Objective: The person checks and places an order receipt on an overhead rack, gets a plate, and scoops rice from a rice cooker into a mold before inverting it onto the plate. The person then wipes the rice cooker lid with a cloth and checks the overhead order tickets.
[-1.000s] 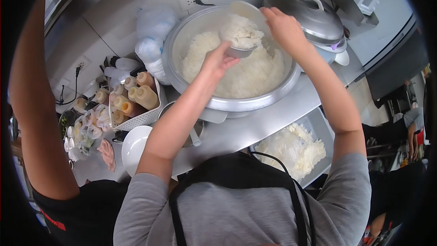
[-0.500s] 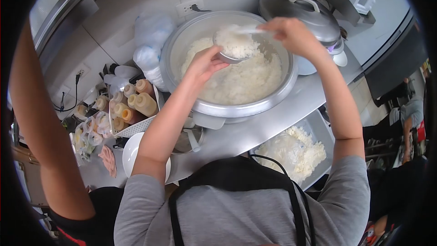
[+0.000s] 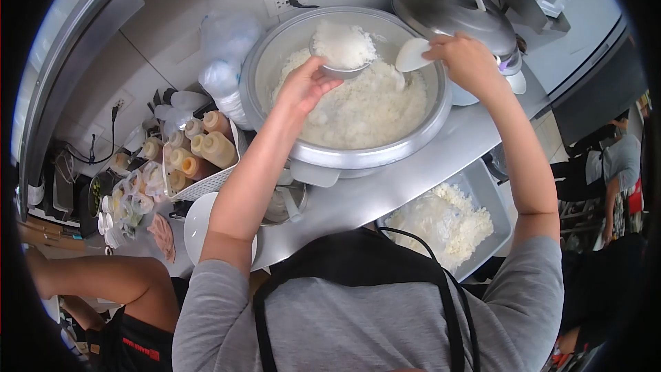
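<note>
My left hand (image 3: 308,85) grips a small metal bowl (image 3: 348,71) by its near side. White rice (image 3: 344,43) is heaped above the bowl's rim. Over the right part of the large rice cooker (image 3: 319,158), my right hand (image 3: 465,58) is closed on a white rice paddle (image 3: 412,55), its blade apart from the bowl. Cooked rice (image 3: 372,111) fills much of the cooker's pot below both hands. The paddle's handle is mostly covered by my fingers.
A metal lid (image 3: 451,10) rests behind the cooker's right side. Squeeze bottles (image 3: 219,149) crowd a white basket (image 3: 206,188) at left. A tray (image 3: 501,231) of rice sits below the counter edge. A white plate (image 3: 198,227) and a co-worker's arm (image 3: 117,277) are near left.
The paddle has come away from the bowl toward the right and slightly down. My left hand has shifted the bowl slightly up and left. The co-worker's arm at left has dropped.
</note>
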### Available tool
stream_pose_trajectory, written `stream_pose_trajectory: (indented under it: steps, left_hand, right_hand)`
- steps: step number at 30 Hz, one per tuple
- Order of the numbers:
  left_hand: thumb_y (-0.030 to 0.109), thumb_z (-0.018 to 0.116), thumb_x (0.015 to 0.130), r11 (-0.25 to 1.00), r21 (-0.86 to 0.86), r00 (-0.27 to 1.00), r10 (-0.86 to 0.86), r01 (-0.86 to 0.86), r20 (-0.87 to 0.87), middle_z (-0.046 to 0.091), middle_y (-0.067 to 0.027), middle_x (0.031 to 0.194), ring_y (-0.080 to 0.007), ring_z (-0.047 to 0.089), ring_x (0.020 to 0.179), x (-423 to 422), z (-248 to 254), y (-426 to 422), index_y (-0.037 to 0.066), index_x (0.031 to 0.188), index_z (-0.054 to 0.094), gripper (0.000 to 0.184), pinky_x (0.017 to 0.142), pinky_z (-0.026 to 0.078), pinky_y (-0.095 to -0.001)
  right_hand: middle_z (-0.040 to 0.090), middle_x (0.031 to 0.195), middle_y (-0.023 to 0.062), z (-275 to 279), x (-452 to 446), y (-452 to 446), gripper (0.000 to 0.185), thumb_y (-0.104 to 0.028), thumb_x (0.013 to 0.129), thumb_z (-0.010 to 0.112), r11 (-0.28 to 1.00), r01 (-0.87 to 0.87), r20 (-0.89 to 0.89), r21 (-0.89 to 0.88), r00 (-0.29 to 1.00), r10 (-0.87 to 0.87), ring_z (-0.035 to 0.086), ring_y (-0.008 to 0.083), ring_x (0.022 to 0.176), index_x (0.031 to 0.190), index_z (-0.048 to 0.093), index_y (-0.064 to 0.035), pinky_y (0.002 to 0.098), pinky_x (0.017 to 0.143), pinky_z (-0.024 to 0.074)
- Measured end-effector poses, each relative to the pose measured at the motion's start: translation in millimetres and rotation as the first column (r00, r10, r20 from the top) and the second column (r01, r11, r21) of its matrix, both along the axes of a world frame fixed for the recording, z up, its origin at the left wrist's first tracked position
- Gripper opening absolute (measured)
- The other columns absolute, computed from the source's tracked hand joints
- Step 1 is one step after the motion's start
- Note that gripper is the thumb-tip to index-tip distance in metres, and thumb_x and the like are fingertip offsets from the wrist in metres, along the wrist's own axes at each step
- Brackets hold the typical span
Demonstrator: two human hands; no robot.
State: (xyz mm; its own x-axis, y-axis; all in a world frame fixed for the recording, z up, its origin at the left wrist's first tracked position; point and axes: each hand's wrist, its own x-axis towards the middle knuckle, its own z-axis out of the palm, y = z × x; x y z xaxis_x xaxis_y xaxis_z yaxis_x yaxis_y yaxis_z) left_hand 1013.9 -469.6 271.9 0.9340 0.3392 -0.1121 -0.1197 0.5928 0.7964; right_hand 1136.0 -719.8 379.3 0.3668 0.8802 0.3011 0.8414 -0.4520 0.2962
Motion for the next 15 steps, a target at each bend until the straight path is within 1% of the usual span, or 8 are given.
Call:
stream_pose_trajectory:
  steps: [2, 3, 5, 6, 8, 11, 12, 15]
  left_hand:
    - [0.014, 0.055, 0.08, 1.0, -0.018, 0.999, 0.004, -0.004, 0.038, 0.051, -0.019, 0.107, -0.028, 0.051, 0.101, -1.0, 2.8, 1.0, -0.007, 0.107, 0.046, 0.035, 0.087, 0.044, -0.0417]
    - [0.014, 0.055, 0.08, 1.0, -0.002, 0.999, -0.021, 0.021, 0.036, 0.051, -0.0189, 0.107, -0.0283, 0.052, 0.101, -3.0, 5.0, -0.5, -0.007, 0.107, 0.045, 0.036, 0.086, 0.045, -0.0418]
    - [0.015, 0.055, 0.08, 0.999, 0.014, 0.998, -0.051, 0.051, 0.031, 0.051, -0.0189, 0.107, -0.0285, 0.052, 0.1, -3.2, 5.0, -4.6, -0.007, 0.108, 0.045, 0.037, 0.086, 0.045, -0.042]
    - [0.015, 0.055, 0.08, 0.995, 0.043, 0.996, -0.086, 0.085, 0.021, 0.051, -0.0189, 0.107, -0.0286, 0.053, 0.099, -1.1, 3.2, -7.4, -0.007, 0.108, 0.045, 0.036, 0.085, 0.045, -0.0421]
    - [0.015, 0.055, 0.08, 0.99, 0.075, 0.992, -0.124, 0.123, 0.012, 0.052, -0.0189, 0.106, -0.0287, 0.053, 0.099, 2.9, 3.7, -11.3, -0.007, 0.108, 0.046, 0.036, 0.085, 0.045, -0.0422]
    - [0.014, 0.055, 0.08, 0.99, 0.063, 0.992, -0.123, 0.123, -0.017, 0.052, -0.0193, 0.105, -0.0288, 0.054, 0.097, 2.1, 5.0, -9.1, -0.007, 0.107, 0.046, 0.035, 0.084, 0.046, -0.0428]
    - [0.014, 0.055, 0.08, 0.996, 0.041, 0.996, -0.078, 0.079, -0.032, 0.052, -0.0195, 0.105, -0.0287, 0.054, 0.096, 2.7, 5.3, -6.5, -0.007, 0.106, 0.047, 0.034, 0.083, 0.046, -0.0425]
    - [0.013, 0.055, 0.08, 0.997, 0.068, 0.997, -0.04, 0.044, -0.061, 0.053, -0.0195, 0.104, -0.0285, 0.054, 0.096, 7.3, -0.4, 1.4, -0.007, 0.106, 0.047, 0.034, 0.083, 0.046, -0.0423]
  right_hand:
    - [0.059, 0.106, 0.0013, -6.8, 7.6, -5.0, 0.038, 0.006, 0.07, 0.05, 0.99, 0.119, -0.186, 0.076, 0.977, -0.103, 0.055, 0.026, 0.094, 0.101, 0.062, -0.0139, 0.034, 0.078, 0.0465]
    - [0.059, 0.106, 0.0013, -8.9, 9.5, -1.6, 0.038, 0.006, 0.07, 0.05, 0.99, 0.119, -0.185, 0.075, 0.977, -0.104, 0.055, 0.026, 0.094, 0.101, 0.062, -0.0139, 0.034, 0.078, 0.0465]
    - [0.059, 0.106, 0.0052, -13.9, 10.2, 9.4, 0.037, 0.005, 0.071, 0.05, 0.912, 0.117, -0.333, 0.394, 0.942, 0.023, 0.055, 0.0264, 0.094, 0.104, 0.059, -0.0101, 0.0348, 0.078, 0.046]
    - [0.059, 0.106, 0.0052, -20.2, 7.3, 15.5, 0.037, 0.005, 0.071, 0.05, 0.911, 0.123, -0.334, 0.394, 0.942, 0.018, 0.055, 0.0264, 0.094, 0.104, 0.059, -0.0101, 0.0348, 0.078, 0.046]
    - [0.057, 0.108, 0.0092, -32.2, 1.4, 31.3, 0.037, 0.007, 0.072, 0.05, 0.867, -0.029, -0.372, 0.498, 0.896, 0.244, 0.054, 0.0289, 0.095, 0.106, 0.057, -0.0072, 0.0356, 0.078, 0.0459]
    - [0.056, 0.108, 0.0117, -44.2, -20.6, 36.5, 0.038, 0.008, 0.073, 0.05, 0.842, -0.136, -0.39, 0.523, 0.84, 0.378, 0.054, 0.0296, 0.095, 0.107, 0.057, -0.0074, 0.0348, 0.077, 0.0461]
    - [0.057, 0.102, 0.0154, -46.3, -25.6, 34.6, 0.042, 0.008, 0.07, 0.05, 0.845, -0.152, -0.373, 0.512, 0.847, 0.378, 0.054, 0.0327, 0.092, 0.107, 0.057, -0.0088, 0.0381, 0.077, 0.0448]
    - [0.057, 0.103, 0.015, -44.6, -17.3, 23.1, 0.041, 0.008, 0.071, 0.049, 0.901, -0.166, -0.43, 0.4, 0.835, 0.345, 0.054, 0.0324, 0.093, 0.109, 0.056, -0.0091, 0.0366, 0.079, 0.0448]
